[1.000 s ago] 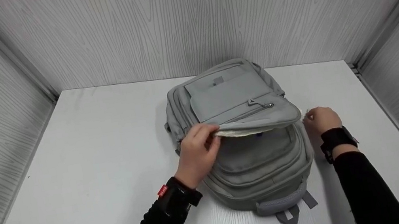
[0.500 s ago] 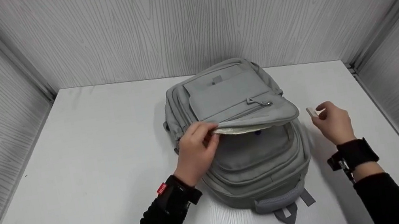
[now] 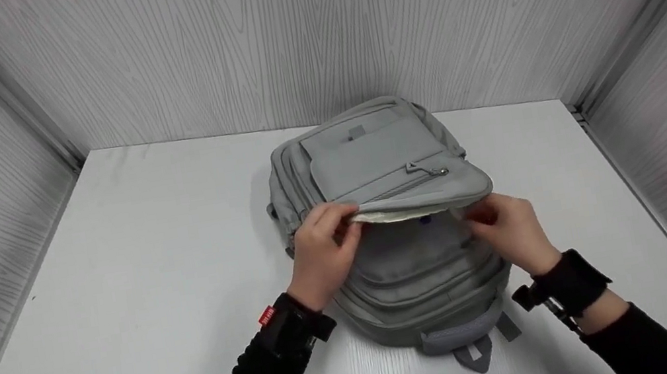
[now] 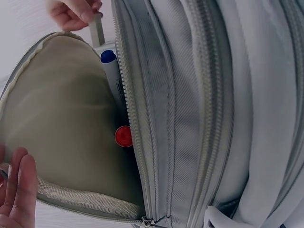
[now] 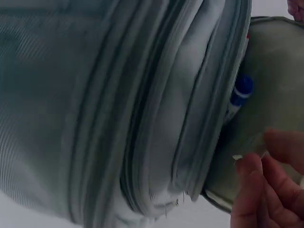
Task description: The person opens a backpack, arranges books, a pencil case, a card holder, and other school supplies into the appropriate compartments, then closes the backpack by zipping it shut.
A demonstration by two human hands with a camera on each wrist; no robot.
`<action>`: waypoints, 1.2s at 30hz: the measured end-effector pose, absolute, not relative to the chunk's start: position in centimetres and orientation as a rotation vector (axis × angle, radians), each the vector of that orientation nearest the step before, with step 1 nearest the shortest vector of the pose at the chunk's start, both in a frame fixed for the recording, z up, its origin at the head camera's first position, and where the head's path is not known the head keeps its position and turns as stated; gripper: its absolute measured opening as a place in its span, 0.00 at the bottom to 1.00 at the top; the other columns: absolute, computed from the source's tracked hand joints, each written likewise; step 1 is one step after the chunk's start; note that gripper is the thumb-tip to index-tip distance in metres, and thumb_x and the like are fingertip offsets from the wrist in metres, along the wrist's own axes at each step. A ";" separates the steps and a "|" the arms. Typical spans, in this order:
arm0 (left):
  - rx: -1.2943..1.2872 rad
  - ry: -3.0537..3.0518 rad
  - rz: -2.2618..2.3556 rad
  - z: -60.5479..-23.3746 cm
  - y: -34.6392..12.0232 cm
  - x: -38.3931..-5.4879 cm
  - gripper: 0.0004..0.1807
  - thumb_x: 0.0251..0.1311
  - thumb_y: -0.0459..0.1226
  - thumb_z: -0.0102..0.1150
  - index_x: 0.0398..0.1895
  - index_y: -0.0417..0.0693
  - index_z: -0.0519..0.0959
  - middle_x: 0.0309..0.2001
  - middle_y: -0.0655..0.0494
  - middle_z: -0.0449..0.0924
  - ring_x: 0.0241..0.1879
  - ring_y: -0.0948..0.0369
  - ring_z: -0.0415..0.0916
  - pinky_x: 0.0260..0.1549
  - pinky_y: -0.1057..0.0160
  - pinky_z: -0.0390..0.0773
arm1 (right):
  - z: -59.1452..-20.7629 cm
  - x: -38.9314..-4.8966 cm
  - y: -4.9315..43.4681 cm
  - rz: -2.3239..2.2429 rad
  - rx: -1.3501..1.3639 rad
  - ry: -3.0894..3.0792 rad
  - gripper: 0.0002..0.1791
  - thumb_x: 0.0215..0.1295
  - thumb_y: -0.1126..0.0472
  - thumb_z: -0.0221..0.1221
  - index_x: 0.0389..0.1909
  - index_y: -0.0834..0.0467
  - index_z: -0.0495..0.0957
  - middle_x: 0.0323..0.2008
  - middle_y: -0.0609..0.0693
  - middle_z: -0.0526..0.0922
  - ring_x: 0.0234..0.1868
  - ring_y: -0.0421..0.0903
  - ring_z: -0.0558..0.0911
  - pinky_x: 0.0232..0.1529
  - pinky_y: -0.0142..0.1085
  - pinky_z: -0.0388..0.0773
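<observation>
A grey backpack (image 3: 379, 159) lies on the white table, its front pocket unzipped. My left hand (image 3: 322, 252) pinches the edge of the pocket flap (image 3: 423, 204) and holds it up, showing the beige lining (image 4: 66, 104). Inside the pocket are a white marker with a blue cap (image 4: 109, 58) and a round red end (image 4: 124, 137), the rest of which is hidden. My right hand (image 3: 510, 231) is at the right side of the pocket opening. It pinches a small pale rectangular piece (image 4: 97, 29), mostly covered by the fingers in the right wrist view.
Grey wood-grain panels (image 3: 309, 30) wall the table (image 3: 150, 256) at the back and on both sides. The backpack's carry handle (image 3: 460, 333) and loose straps face the near edge. A zipper pull (image 3: 424, 168) lies on the flap.
My right hand lifted from the table on the right, the pale piece in its fingers, and moved left to the pocket opening. My left hand keeps holding the flap.
</observation>
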State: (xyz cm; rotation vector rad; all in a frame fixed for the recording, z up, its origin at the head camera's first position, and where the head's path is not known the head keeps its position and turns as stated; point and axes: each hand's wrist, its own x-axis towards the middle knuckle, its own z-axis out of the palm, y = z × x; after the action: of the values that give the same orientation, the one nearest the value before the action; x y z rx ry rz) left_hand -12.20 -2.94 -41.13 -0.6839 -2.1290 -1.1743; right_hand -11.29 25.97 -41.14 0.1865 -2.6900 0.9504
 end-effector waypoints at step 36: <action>-0.954 -2.282 -0.931 -46.8 -4.3 -9.2 0.12 0.51 0.34 0.73 0.40 0.46 0.85 0.43 0.53 0.82 0.44 0.58 0.82 0.45 0.61 0.81 | -42.9 -7.2 24.5 0.760 0.509 -2.487 0.20 0.57 0.70 0.66 0.52 0.61 0.79 0.59 0.69 0.71 0.60 0.69 0.66 0.57 0.61 0.61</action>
State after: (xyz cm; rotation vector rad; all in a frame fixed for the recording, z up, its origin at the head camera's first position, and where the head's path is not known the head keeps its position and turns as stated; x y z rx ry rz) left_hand -9.17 -4.31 -46.81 -0.9542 -2.2818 -0.9315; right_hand -7.21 24.48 -42.93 0.5091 -2.4873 0.7600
